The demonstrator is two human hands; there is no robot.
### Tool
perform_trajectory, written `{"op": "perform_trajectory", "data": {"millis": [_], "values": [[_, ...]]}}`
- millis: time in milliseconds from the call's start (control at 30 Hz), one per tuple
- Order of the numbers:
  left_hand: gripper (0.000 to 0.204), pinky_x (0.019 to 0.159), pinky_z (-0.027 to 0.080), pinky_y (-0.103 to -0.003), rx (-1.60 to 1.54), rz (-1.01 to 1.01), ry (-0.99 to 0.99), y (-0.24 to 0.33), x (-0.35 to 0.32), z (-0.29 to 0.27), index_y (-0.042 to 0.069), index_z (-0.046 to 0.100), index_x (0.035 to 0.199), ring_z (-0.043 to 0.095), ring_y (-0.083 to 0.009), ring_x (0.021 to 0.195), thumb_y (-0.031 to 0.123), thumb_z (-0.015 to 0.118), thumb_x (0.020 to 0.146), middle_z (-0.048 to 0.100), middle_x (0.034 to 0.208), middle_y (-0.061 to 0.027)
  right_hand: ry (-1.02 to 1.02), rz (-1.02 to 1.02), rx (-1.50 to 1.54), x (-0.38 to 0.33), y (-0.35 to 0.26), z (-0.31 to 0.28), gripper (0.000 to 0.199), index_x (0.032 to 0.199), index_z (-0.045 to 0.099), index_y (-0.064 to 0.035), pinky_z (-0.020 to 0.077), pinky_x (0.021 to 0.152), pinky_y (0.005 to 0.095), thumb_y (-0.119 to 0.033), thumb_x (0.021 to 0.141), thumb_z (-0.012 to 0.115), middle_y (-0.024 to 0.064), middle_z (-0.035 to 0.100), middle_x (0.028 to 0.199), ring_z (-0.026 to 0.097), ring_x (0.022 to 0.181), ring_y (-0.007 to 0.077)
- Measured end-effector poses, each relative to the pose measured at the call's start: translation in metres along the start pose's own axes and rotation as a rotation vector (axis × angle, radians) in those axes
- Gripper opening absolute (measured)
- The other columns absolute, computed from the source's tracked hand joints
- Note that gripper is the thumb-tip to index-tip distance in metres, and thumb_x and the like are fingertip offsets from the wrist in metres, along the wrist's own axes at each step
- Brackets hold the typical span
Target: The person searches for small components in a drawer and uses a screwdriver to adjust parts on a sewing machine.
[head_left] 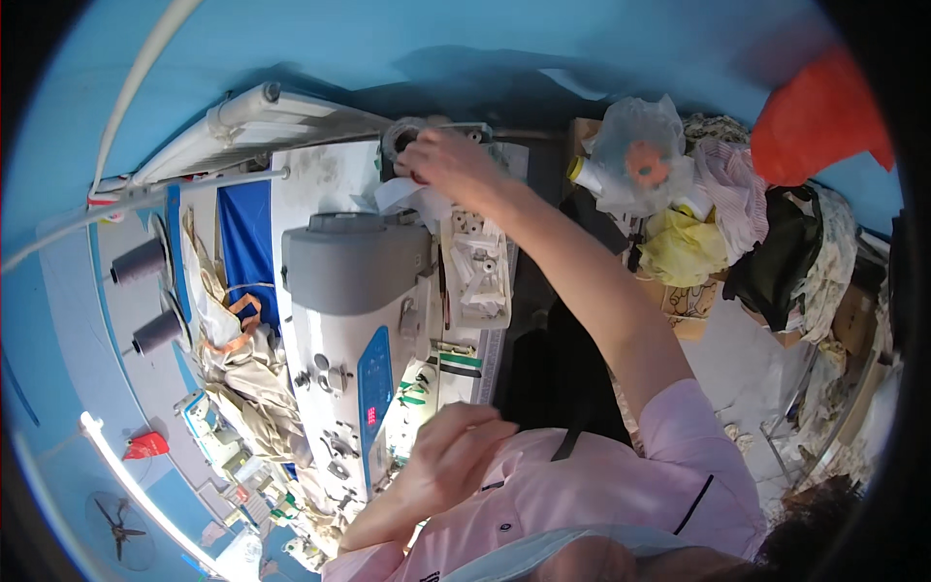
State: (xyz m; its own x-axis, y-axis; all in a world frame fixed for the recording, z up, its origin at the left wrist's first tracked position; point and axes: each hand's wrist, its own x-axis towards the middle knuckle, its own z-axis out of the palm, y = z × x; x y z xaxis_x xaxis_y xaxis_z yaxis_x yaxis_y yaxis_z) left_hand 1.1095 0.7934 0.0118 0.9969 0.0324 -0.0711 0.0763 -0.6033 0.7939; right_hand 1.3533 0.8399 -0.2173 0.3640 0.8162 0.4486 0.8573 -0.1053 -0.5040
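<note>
My right arm stretches across to the far end of a sewing machine table [325, 179]. There my right hand [451, 167] is bent over a ring-shaped roll [401, 138], its fingers curled; what they grip is hidden. A white piece [419, 201] hangs just below them. Beneath the wrist lies a white tray [497, 308] with bobbins and small parts. My left hand [456, 458] is held near my chest, beside the grey and white sewing machine [349, 276]. Its fingers are curled in, and I cannot see what lies inside them. Green and white strips [458, 362] lie by the machine.
Left of the machine are beige cloth [247, 364] and dark thread cones [141, 262]. A clear plastic bag [635, 141], a yellow bundle [684, 247] and heaped fabric [729, 179] stand at right. A red cloth [819, 121] hangs above them. White pipes [262, 114] run along the blue wall.
</note>
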Motion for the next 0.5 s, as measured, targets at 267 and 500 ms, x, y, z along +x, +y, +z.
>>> {"op": "perform_trajectory", "data": {"millis": [267,500], "values": [[0.023,0.060,0.053,-0.034,-0.026,-0.052,0.036,-0.008,-0.076,0.022,-0.002,0.062,0.092,0.063,-0.0282,0.073,-0.006,0.070,0.070,0.059,0.090,-0.0143,-0.126,0.155,0.144,0.023,0.009,-0.015,0.027,0.105,0.067,-0.0090,0.0490,0.082,0.0357,-0.006,0.077,0.065,0.0090,0.067,0.095,0.058,0.092,0.0266],[0.023,0.059,0.053,-0.035,-0.047,-0.044,0.111,-0.014,-0.103,0.023,-0.001,0.062,0.093,0.063,-0.0283,0.071,-0.006,0.070,0.072,0.059,0.089,-0.0136,-0.299,0.263,0.241,0.023,0.024,-0.010,0.027,0.109,0.066,-0.0084,0.0499,0.085,0.0383,-0.002,0.084,0.059,0.0142,0.066,0.103,0.060,0.098,0.0307]]}}
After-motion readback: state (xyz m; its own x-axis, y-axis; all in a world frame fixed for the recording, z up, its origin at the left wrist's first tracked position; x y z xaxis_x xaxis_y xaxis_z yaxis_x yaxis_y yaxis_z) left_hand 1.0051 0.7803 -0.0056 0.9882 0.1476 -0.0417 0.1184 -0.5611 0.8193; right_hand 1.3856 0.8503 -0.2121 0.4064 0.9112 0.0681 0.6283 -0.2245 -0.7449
